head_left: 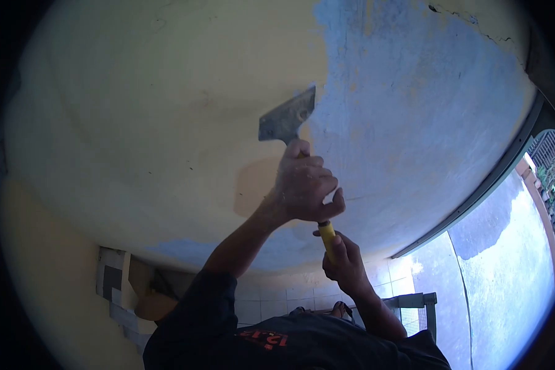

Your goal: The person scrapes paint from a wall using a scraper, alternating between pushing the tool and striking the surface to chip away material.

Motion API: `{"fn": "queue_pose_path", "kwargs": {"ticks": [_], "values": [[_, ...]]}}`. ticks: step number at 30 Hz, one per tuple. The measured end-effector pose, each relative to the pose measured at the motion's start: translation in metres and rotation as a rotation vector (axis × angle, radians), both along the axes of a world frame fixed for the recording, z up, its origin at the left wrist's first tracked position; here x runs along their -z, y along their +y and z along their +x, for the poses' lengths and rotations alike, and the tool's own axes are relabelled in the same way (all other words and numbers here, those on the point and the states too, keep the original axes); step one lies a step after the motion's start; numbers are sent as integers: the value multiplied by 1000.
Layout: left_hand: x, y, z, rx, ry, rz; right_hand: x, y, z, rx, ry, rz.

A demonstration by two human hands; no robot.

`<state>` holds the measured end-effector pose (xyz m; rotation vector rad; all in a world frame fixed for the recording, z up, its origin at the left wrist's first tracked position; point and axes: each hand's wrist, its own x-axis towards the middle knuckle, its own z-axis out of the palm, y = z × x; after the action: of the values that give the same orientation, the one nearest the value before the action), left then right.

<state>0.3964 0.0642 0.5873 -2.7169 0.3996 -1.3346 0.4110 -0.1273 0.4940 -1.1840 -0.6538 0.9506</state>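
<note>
Nearest is the person's dark shirt with red print (pixel 271 338), both arms reaching up and away from it. The right hand (pixel 346 259) sits lower, fingers curled tight around the butt end of the yellow handle (pixel 327 234). From there it seems to steady and push.

Just above, the left hand (pixel 303 185) is closed in a full fist over the upper part of the same handle, close behind the blade. That looks like the spot for bearing down hardest.

The wide, grey, paint-stained metal scraper blade (pixel 287 117) lies nearly flat against the pale yellow plastered wall (pixel 135 123). Its edge sits right at the border of the bare blue-grey patch (pixel 413 123).

Further off, low on the left, a brown cardboard box (pixel 151 296) rests on the light tiled floor (pixel 277 302). On the right, a dark door frame (pixel 475 191) opens onto sunlit ground.
</note>
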Motion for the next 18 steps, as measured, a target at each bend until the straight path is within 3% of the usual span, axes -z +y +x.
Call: {"fn": "queue_pose_path", "kwargs": {"ticks": [5, 8, 9, 11, 14, 18], "values": [[-29, 8, 12, -56, -44, 44, -14, 17, 15, 34, -86, 75], [-4, -2, 6, -34, 2, 100, 3, -2, 6, 33, -21, 23], [2, -10, 2, 22, 88, -13, 6, -5, 1, 47, -8, -24], [-1, 5, 11, 16, -1, 36, 6, 9, 10, 45, -50, 39], [-26, 8, 12, 12, -103, 59, -37, 16, 14, 33, -70, 116], [-5, -1, 8, 25, -7, 65, 5, 2, 2, 143, -84, 53]]}}
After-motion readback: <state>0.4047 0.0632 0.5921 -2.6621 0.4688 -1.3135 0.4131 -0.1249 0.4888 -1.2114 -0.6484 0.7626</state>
